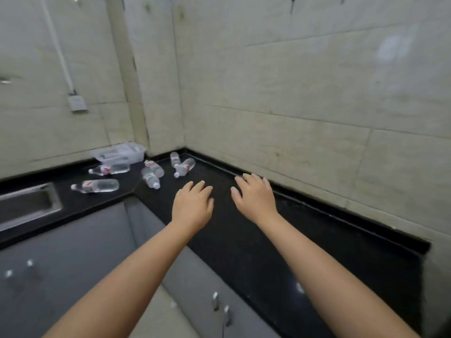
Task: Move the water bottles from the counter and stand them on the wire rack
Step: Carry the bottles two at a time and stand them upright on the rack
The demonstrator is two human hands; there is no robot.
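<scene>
Both hands are stretched out over the black counter, palms down, fingers loosely spread; nothing is held by the left hand or the right hand. Six bottles are seen lying on their sides at the far corner, none upright: one near-left, one behind it, a touching pair in the middle, and two more far-right by the wall. All are well apart from the hands except the middle pair, which is near the left hand. No wire rack is in view, so its place cannot be told. Risks, as judged: the bottles are round and lying flat, so they could be rolled off by a careless nudge, most likely the near-left one, which lies close to the counter edge and the sink; touching bottles could be knocked apart when one is picked; clear wet-looking plastic could be slipped from a loose grasp; a bottle could be tipped when stood on wire. The counter is dark, glossy and L-shaped, with a raised back lip. A clear tray is set at the far left against the wall. The walls are pale tile; grey cabinets are fitted below. The frame is slightly blurred.
</scene>
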